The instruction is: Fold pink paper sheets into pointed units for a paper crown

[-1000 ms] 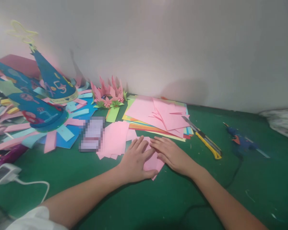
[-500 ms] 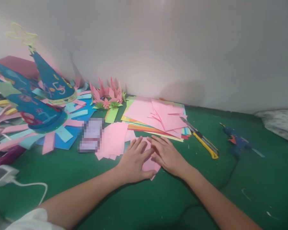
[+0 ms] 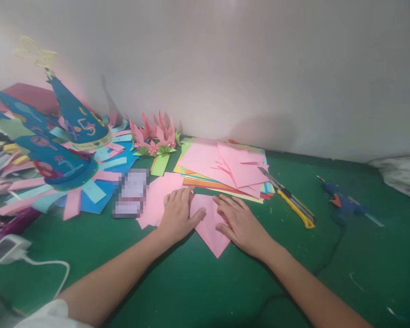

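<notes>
Blue cone-shaped paper hats point(image 3: 78, 118) w/ pink & lt-blue strips sat on the L side of the green counter point(image 3: 177, 287), nr a pink-&-green folded-paper crown point(image 3: 159, 138). A pixelated dark-edged rectangular device point(image 3: 131, 193) lay closer in. Yellow-handled utility knife point(image 3: 289, 200) lay R, w/ a blue glue gun point(image 3: 341, 200) beyond; white boxy gadget point(image 3: 10, 249) w/ cord, lower L.

The phone point(image 3: 131, 192) has its screen pixelated, its content unreadable. Fingers of the right hand point(image 3: 241, 223) hide part of the folded pink sheet point(image 3: 214, 230). The left-hand blue cone point(image 3: 59, 161) is cut by the picture's edge, as is the patterned cloth point(image 3: 401, 175). The glue gun point(image 3: 343, 202) is blurred.
</notes>
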A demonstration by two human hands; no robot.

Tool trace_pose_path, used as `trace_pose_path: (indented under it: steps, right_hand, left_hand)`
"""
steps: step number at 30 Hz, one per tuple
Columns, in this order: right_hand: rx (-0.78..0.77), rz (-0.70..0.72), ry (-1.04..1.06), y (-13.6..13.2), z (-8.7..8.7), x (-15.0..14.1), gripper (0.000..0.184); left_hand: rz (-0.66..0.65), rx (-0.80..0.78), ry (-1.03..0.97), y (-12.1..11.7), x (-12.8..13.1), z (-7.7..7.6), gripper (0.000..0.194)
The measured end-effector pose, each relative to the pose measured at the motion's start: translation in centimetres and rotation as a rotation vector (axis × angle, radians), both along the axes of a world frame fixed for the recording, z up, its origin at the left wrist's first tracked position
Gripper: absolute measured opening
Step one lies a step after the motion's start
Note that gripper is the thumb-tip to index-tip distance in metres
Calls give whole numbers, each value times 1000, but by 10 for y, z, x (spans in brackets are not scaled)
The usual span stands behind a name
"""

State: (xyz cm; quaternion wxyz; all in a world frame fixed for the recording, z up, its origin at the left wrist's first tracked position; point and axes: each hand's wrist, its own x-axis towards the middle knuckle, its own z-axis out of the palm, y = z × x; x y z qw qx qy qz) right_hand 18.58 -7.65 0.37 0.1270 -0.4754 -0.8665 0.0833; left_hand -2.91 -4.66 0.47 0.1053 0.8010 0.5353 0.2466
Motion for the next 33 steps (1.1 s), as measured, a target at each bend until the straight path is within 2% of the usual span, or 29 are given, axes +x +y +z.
trace_pose_path:
  steps: [3,7,11,14,18,21,29,33]
  right_hand:
    - [6,12,-12,0,2,0,54]
    - [16,40,-28,-1,6,-1,35]
    - [42,79,-1,-1,7,-2,30]
    - [78,108,7,-1,5,-1,31]
    - [127,120,6,-1,3,-2,33]
    - [138,119,6,-2,4,-2,32]
    - [134,128,26,-3,3,0,33]
    - [132,130,30,-2,4,0,34]
  left_hand:
    - [-44,-18,-171,0,2,-3,48]
    - [-79,-88,-496,2,5,-10,46]
    - [-62,-148,-613,4,6,-11,44]
    - [-138,-106,-555,4,4,-10,32]
    - [-328,53,-352,4,2,-8,20]
    - [-406,120,-315,4,2,-7,11]
    - [-468,178,-250,0,3,2,25]
    - [-541,240,-178,-3,5,4,24]
